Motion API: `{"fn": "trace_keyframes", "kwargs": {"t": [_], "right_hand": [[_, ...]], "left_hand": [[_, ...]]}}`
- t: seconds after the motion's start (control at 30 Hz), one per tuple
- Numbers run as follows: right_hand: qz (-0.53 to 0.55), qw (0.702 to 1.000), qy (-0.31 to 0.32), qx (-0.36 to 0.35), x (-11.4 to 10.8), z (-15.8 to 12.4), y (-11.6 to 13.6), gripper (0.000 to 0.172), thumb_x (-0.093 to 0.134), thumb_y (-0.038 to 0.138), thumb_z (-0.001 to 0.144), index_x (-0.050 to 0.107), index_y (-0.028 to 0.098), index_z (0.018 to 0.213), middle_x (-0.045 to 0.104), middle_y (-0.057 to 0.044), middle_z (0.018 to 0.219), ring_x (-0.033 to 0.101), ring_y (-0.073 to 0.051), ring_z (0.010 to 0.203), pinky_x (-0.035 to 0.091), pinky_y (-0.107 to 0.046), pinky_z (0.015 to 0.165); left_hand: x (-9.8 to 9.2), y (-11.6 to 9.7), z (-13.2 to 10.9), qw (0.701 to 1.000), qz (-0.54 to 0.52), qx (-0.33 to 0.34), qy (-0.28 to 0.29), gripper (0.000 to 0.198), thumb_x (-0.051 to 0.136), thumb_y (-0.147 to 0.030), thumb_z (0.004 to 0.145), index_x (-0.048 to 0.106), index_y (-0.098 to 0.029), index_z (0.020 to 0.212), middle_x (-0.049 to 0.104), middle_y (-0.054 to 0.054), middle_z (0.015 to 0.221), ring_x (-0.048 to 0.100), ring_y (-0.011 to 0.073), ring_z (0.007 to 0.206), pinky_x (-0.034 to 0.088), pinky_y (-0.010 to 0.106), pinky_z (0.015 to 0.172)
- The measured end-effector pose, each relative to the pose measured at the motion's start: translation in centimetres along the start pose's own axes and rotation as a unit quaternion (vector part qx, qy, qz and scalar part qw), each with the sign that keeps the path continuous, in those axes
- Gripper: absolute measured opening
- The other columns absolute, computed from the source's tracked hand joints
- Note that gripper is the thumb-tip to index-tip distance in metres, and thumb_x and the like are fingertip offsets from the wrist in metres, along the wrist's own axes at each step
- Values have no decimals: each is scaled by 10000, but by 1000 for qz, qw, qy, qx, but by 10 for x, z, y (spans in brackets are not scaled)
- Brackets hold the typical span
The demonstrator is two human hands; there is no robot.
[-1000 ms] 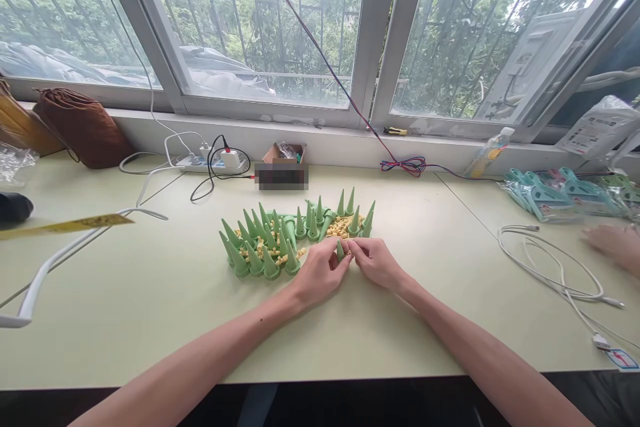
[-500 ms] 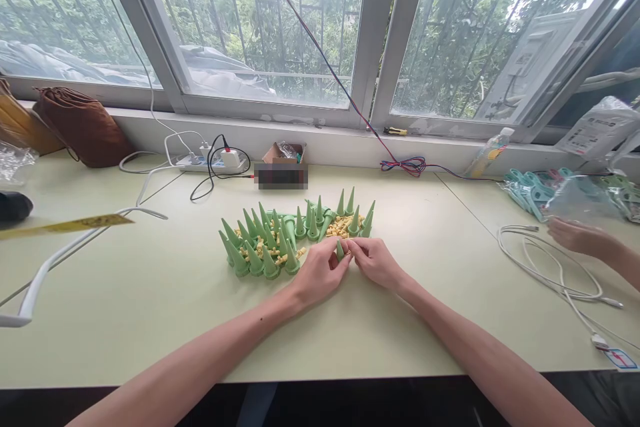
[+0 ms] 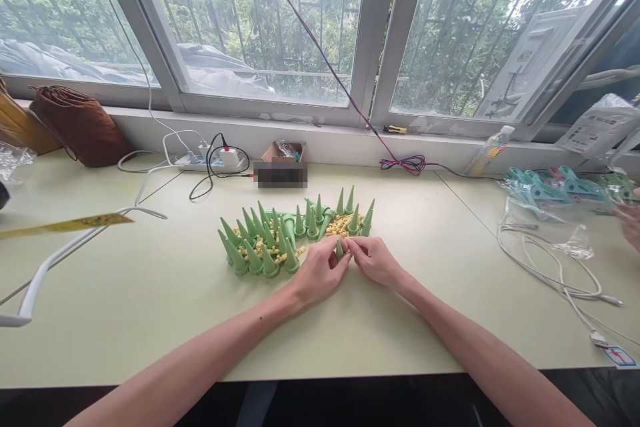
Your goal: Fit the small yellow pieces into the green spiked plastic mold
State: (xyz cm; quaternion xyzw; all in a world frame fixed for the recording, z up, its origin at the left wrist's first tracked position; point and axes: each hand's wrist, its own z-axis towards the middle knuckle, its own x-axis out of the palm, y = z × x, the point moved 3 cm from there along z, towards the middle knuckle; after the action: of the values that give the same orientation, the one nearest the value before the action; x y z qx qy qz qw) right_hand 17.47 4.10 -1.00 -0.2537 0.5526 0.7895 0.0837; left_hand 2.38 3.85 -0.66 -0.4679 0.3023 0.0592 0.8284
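Observation:
Near the middle of the table, my left hand (image 3: 320, 272) is closed around a small green cone (image 3: 339, 250), its tip pointing up between thumb and fingers. Pinched fingers of my right hand (image 3: 377, 262) meet the cone's right side; a tiny yellowish bit shows there, but what they hold is mostly hidden. Just left of my hands stands a group of green cones (image 3: 255, 261), most of them upright. Small yellow pegs (image 3: 281, 258) lie among these cones. Behind my hands is a pile of yellow pegs (image 3: 340, 225) with more green cones (image 3: 354, 221) around it.
A power strip (image 3: 197, 163) with cables, a small open box (image 3: 284, 151) and a blurred dark object (image 3: 280, 175) sit toward the window. On the right are a coiled white cable (image 3: 545, 273), teal clips (image 3: 543, 188) in plastic, and another person's hand (image 3: 629, 223).
My two hands stay nearly still on the cone. At the right, the other person's hand has moved away to the right edge, and the plastic and teal clips there have shifted.

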Motion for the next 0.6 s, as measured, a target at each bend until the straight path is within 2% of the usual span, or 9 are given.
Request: {"fn": "trace_keyframes", "kwargs": {"t": [0.3, 0.6], "right_hand": [[-6, 1000, 6, 1, 0, -1, -1, 368, 390, 356, 984, 425, 183, 661, 359, 38, 579, 304, -110, 555, 256, -245, 523], [32, 999, 28, 23, -1, 0, -3, 395, 394, 384, 990, 439, 187, 651, 429, 35, 533, 393, -109, 500, 316, -240, 501]], "left_hand": [[-1, -1, 0, 1000, 16, 1, 8, 114, 529, -262, 921, 568, -169, 869, 559, -2, 761, 454, 107, 579, 383, 253, 552], [-1, -1, 1, 1000, -3, 7, 4, 123, 519, -243, 942, 593, -168, 879, 597, 4, 841, 468, 94, 595, 403, 242, 584]]}}
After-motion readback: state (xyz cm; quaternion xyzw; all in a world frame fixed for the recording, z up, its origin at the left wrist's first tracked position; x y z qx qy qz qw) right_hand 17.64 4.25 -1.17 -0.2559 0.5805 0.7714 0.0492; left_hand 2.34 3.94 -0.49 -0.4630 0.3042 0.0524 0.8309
